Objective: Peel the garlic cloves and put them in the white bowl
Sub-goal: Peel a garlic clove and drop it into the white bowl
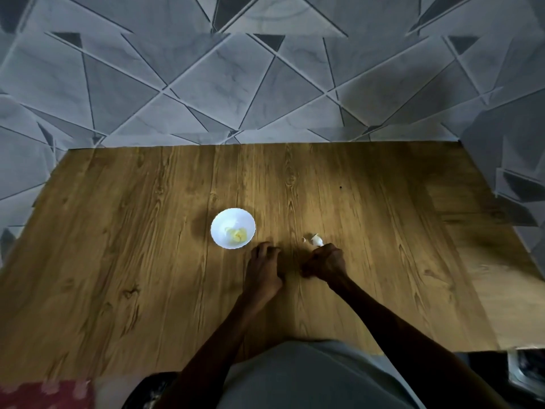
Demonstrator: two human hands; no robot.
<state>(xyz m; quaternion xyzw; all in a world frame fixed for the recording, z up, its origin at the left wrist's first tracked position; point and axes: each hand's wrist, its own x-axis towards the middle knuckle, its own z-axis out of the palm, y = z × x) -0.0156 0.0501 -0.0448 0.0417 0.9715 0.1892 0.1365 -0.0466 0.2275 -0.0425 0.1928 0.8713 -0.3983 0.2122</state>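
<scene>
A small white bowl [232, 228] stands on the wooden table [147, 261] and holds a few pale yellow peeled cloves [236, 234]. To its right lies a white unpeeled garlic piece [317, 239] with a tiny scrap of skin [303, 239] beside it. My right hand [326, 262] is curled, its fingertips touching the near end of that garlic piece; whether it grips it is unclear. My left hand [264, 265] rests on the table just below and right of the bowl, fingers bent down, with nothing visible in it.
A wall with grey triangular tiles [265, 84] rises behind the table's far edge. A red patterned cloth [44, 394] shows at the bottom left, and a metallic object [528, 373] sits past the table's near right corner.
</scene>
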